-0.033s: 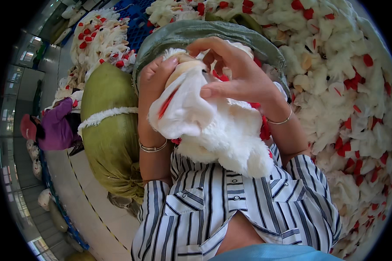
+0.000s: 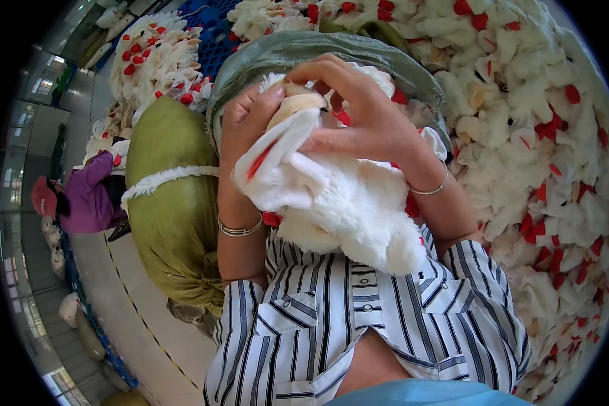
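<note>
Held up in front of my chest is a white plush toy skin [image 2: 358,213], limp and furry, with a tan patch at its top and red pieces showing around it. My left hand [image 2: 252,111] is closed on the tan part, its thumb pressed on top. From the other side, my right hand [image 2: 369,111] pinches the same upper part with curled fingers. Its thumb lies against a white flap [image 2: 277,166] with a red slit-like strip. Some fingertips are hidden behind the fabric.
Just beyond my hands stands an open grey-green sack [image 2: 250,57]. A tied olive sack [image 2: 166,142] lies at my left. White and red plush pieces [image 2: 521,176] are heaped along the right. Farther left, a person in purple [image 2: 91,196] is beside another pile.
My right thumb has shifted slightly left over the white flap, which now looks narrower and more folded. Both hands keep their hold on the plush toy skin.
</note>
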A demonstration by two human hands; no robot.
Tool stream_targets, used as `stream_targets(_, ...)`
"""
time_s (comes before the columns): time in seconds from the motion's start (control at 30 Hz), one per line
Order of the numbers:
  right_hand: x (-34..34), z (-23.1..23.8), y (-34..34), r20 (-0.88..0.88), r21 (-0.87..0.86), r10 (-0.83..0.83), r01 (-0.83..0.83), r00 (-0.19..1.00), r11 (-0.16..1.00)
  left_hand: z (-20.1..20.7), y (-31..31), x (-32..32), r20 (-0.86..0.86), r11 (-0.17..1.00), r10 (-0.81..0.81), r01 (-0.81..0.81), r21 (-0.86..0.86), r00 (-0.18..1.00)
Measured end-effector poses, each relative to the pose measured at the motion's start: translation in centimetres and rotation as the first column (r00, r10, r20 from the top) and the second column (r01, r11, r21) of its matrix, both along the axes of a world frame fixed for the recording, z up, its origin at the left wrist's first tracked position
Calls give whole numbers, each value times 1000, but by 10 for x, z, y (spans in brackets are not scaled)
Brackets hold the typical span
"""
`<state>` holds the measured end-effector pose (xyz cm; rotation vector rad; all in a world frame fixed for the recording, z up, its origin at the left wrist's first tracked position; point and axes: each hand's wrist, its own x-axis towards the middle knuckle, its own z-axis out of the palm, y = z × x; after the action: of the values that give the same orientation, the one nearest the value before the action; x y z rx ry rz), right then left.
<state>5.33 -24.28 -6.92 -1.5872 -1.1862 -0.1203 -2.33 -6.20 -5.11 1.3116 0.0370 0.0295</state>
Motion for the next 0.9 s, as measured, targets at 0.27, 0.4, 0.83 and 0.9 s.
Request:
stream_targets(0.27,3,-8,-7,-558,151,278,-234,782,961,8,14,-6,-242,872,-99,-33,-488,965)
stream_targets(0.4,13,-30,-16,-546,325,454,-321,704,890,-4,0,-17,188,995,-57,41,87,981)
stream_targets(0.83,43,4,-40,-694,639,177,485,698,598,4,43,-30,272,822,1,-156,548,962)
stream_targets(0.9,54,21,-48,-644,666,125,473,755,577,18,46,-31,260,849,148,-257,462,954)
